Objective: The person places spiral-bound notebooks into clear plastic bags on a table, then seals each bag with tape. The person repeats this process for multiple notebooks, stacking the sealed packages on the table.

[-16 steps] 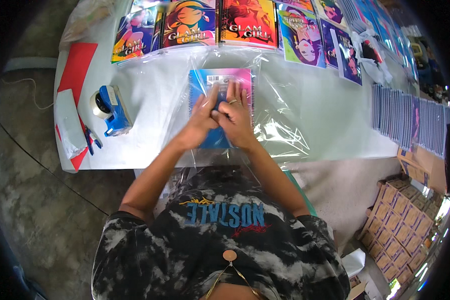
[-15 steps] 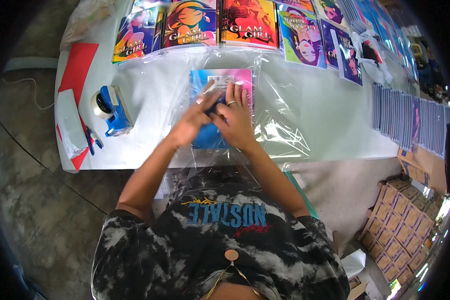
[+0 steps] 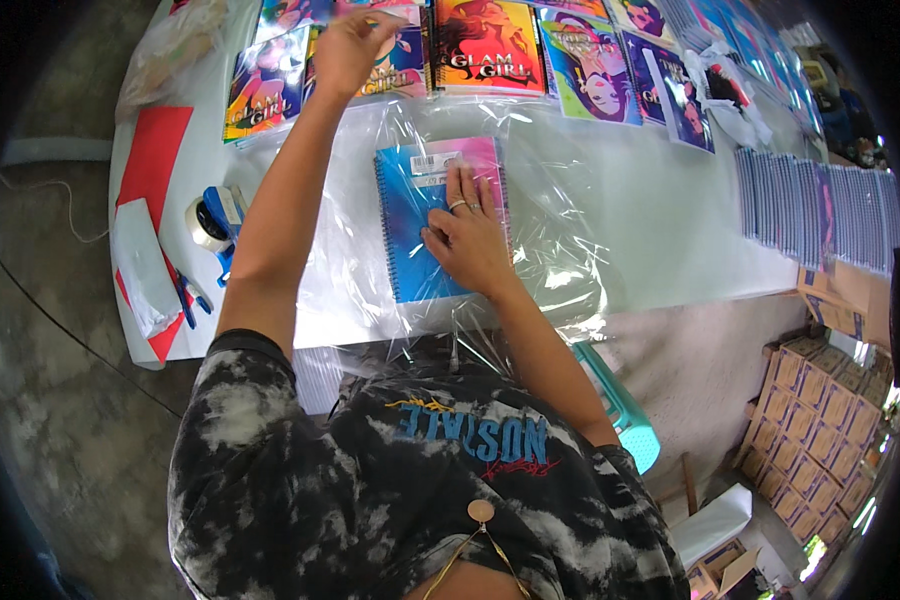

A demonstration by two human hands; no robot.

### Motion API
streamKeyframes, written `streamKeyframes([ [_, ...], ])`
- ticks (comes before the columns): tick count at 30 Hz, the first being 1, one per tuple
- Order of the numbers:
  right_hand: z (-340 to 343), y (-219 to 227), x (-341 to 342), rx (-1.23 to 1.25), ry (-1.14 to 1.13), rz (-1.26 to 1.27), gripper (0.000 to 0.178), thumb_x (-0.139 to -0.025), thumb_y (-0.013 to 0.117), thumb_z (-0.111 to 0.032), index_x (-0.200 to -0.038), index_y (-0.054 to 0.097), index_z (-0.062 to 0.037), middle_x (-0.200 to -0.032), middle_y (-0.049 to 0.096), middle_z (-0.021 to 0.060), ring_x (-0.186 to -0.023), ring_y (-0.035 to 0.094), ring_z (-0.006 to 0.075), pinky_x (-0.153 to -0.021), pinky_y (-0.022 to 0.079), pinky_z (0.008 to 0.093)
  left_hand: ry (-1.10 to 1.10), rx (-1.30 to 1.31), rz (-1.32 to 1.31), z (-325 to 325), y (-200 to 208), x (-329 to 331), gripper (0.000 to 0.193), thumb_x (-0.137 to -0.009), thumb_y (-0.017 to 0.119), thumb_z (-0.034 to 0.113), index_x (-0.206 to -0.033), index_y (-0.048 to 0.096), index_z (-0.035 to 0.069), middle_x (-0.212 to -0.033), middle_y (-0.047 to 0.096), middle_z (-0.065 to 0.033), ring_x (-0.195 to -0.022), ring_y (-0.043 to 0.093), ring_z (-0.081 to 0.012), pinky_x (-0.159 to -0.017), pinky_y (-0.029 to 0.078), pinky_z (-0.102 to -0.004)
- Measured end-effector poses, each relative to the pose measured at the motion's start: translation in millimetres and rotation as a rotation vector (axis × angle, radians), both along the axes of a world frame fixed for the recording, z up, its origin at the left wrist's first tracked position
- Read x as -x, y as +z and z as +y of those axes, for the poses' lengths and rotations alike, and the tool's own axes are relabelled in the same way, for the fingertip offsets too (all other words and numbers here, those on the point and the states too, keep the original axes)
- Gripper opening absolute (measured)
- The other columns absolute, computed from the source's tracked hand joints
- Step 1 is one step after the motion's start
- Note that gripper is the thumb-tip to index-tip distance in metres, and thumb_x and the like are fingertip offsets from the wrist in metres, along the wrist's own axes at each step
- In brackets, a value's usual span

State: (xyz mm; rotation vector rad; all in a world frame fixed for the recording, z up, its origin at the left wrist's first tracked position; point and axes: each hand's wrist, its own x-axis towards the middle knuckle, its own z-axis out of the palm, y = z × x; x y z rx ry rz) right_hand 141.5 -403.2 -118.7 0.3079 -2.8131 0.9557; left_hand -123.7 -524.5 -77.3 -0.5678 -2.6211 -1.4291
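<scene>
A spiral notebook (image 3: pixel 406 235) with a blue-to-pink cover and a white barcode label lies on a sheet of clear plastic film (image 3: pixel 560 235), near the table's front edge. My right hand (image 3: pixel 473 245), with a ring on one finger, rests on the notebook's right half. Its longer fingers are stretched flat just below the label, while the thumb side is bent. Stretched far forward, my left hand (image 3: pixel 350 52) hovers over the back row of colourful notebooks (image 3: pixel 488 45). Its thumb and forefinger are pinched together; whatever they hold, if anything, is too small to make out.
A blue tape dispenser (image 3: pixel 216 220) stands on the left, partly behind my left forearm. Beside it lie a red sheet (image 3: pixel 156 145), a white wrapped bundle (image 3: pixel 146 270) and a blue cutter (image 3: pixel 192 298). Stacked notebooks (image 3: pixel 815 210) line the right side. Cartons (image 3: pixel 815 410) and a green stool (image 3: pixel 620 410) are below.
My left hand has left the notebook and swung forward to the back row, its fingers now pinched. My right hand stays on the notebook, which now shows more of its blue cover.
</scene>
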Motion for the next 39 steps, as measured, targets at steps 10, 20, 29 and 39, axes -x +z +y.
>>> streamKeyframes([
  [10, -3, 2, 0, -0.033, -0.010, 0.039, 0.017, -0.079, 0.060, -0.025, -0.079, 0.060, -0.0077, -0.140, 0.031, 0.0278, -0.134, 0.024, 0.0403, -0.111, 0.012, 0.0494, -0.537, 0.281, -0.182, -25, -34, -22, 0.033, -0.076, 0.071, 0.038, -0.091, 0.066, 0.008, -0.075, 0.064, -0.0104, -0.069, 0.062, -0.0224, -0.066, 0.048, -0.0344],
  [20, 1, -2, -1, 0.049, 0.005, -0.114, 0.020, -0.082, 0.058, -0.025, -0.074, 0.055, -0.0068, -0.144, 0.024, 0.0252, -0.135, 0.020, 0.0391, -0.110, 0.013, 0.0469, -0.206, 0.647, 0.333, 45, -11, -137, 0.030, -0.081, 0.065, 0.030, -0.099, 0.063, 0.006, -0.072, 0.063, -0.0088, -0.063, 0.060, -0.0225, -0.060, 0.048, -0.0337],
  [29, 5, 4, 4, 0.122, -0.004, -0.075, 0.023, -0.084, 0.055, -0.025, -0.072, 0.052, -0.0058, -0.146, 0.022, 0.0227, -0.137, 0.017, 0.0371, -0.111, 0.008, 0.0457, 0.050, 0.331, 0.281, -50, -19, -194, 0.042, -0.086, 0.058, 0.016, -0.124, 0.049, 0.000, -0.123, 0.053, -0.0199, -0.115, 0.050, -0.0323, -0.092, 0.041, -0.0442],
  [39, -2, 18, 6, 0.304, 0.109, -0.098, 0.022, -0.088, 0.049, -0.022, -0.081, 0.055, -0.0025, -0.145, 0.023, 0.0234, -0.138, 0.012, 0.0368, -0.111, 0.003, 0.0472, -0.037, 0.726, 0.075, -22, -51, -229, 0.054, -0.093, 0.037, 0.028, -0.140, 0.028, 0.003, -0.151, 0.015, -0.0116, -0.140, 0.008, -0.0322, -0.108, 0.004, -0.0565],
])
